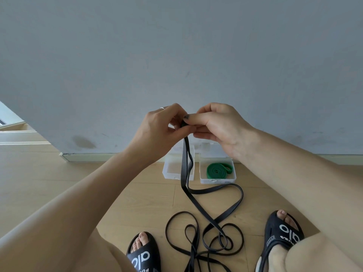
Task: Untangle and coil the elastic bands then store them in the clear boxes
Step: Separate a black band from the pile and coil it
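Fingers of left hand point(157, 126) and right hand point(218, 124) pinched together on end of black band point(214, 222) at frame centre; remainder trailing in loops (tangled) to lower centre. Green band point(218, 170) coiled inside right clear box point(204, 179); left clear box point(167, 169) beside it.

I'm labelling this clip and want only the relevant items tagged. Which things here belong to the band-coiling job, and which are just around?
Part of the job:
black elastic band, its end pinched by the left hand and right hand
coiled green band in the right clear box
left clear box

Just around:
black slippers
grey wall
wooden floor
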The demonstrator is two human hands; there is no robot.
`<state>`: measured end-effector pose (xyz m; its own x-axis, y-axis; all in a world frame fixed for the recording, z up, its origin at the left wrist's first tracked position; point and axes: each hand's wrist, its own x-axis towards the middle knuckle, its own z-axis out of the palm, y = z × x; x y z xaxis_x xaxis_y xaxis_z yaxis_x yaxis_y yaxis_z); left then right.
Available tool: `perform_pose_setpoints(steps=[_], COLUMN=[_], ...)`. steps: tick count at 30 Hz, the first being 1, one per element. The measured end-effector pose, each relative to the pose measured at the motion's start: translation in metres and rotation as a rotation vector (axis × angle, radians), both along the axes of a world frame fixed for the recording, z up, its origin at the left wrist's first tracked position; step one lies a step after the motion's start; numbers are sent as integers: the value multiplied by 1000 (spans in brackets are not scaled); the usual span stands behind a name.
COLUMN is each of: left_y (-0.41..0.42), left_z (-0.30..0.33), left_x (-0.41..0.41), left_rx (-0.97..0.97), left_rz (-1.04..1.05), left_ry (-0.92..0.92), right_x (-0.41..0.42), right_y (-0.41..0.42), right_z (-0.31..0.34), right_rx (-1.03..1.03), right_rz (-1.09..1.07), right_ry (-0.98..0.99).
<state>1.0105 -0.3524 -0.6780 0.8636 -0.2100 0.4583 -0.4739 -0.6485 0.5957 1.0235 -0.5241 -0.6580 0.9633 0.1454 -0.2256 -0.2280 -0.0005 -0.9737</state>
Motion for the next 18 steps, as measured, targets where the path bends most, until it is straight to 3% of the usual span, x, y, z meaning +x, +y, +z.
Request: perform_pose_setpoints(steps=[8,18], left_y=[6,5], left_z=[-1,3], left_x=[3,3], left_rx=[126,377], left_rz=[-61,40], left_ry=[-107,-234], right_x=[1,-2], right_y=[1,2], right_z=[2,1], right_rx=[-7,-264], right_rz=[18,-42], right_ry=[-9,-138])
